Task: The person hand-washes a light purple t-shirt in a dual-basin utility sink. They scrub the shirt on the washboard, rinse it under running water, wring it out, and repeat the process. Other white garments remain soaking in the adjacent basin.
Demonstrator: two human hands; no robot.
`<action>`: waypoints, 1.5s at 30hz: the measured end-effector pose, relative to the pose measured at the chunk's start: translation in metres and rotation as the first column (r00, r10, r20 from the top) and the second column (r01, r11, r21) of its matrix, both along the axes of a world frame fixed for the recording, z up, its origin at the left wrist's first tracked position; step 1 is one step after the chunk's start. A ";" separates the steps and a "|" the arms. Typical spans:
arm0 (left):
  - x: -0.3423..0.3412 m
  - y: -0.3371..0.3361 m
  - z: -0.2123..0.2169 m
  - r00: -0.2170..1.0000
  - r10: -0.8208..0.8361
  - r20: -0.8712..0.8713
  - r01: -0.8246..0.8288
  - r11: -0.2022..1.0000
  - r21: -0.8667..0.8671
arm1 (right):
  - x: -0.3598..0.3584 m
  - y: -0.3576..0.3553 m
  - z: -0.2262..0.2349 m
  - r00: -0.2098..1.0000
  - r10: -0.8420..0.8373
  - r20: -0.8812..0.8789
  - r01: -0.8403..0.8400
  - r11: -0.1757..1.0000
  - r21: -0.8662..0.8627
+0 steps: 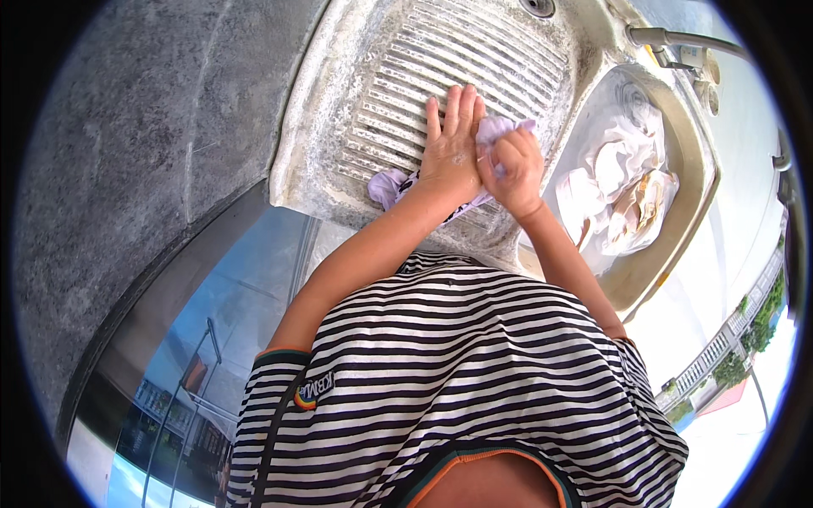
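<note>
Grey speckled stone wall (152, 127) fills the left of my view, and against it stands a worn concrete wash sink with a ribbed scrubbing board (457, 68) sloping away from me. On that board lies a pale lilac cloth (500, 129), bunched up, with one end trailing out toward the near left edge of the ribs. My left hand (450, 144) lies flat on the cloth, fingers stretched and pressed together, palm down. My right hand (512, 165) is just beside it and touching it, clenched into a fist around a gathered fold of the same cloth. To the right of the board sits the basin (690, 169), full of cloudy water with white and tan laundry (622, 182) soaking in it. A metal tap pipe (677, 38) reaches in over the basin's far corner. My black-and-white striped shirt (457, 381) fills the lower middle of the view, and both forearms come up from it to the board.
</note>
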State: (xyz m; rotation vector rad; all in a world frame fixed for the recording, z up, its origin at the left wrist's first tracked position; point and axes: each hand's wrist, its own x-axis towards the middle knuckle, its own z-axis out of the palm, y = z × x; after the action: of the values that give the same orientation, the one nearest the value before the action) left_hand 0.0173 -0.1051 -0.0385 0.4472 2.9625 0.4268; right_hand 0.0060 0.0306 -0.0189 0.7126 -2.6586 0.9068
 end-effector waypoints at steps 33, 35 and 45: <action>-0.014 0.004 0.009 0.999 0.007 0.031 -0.007 1.000 0.008 | -0.016 0.005 -0.006 0.975 -0.200 0.101 0.196 0.979 0.047; -0.012 0.009 0.005 0.998 0.069 0.004 -0.069 0.990 0.121 | -0.077 -0.020 -0.014 0.947 -0.295 0.129 0.279 0.952 0.126; -0.019 -0.001 0.003 0.971 0.178 -0.156 -0.137 0.961 0.242 | -0.134 0.011 0.070 0.843 -0.413 0.345 0.513 0.811 -0.281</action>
State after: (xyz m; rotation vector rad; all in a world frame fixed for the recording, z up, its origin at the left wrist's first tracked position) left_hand -0.0016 -0.1062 -0.0355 0.2819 3.1473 0.7930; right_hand -0.1281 0.0421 0.0510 -0.1711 -2.5723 1.3603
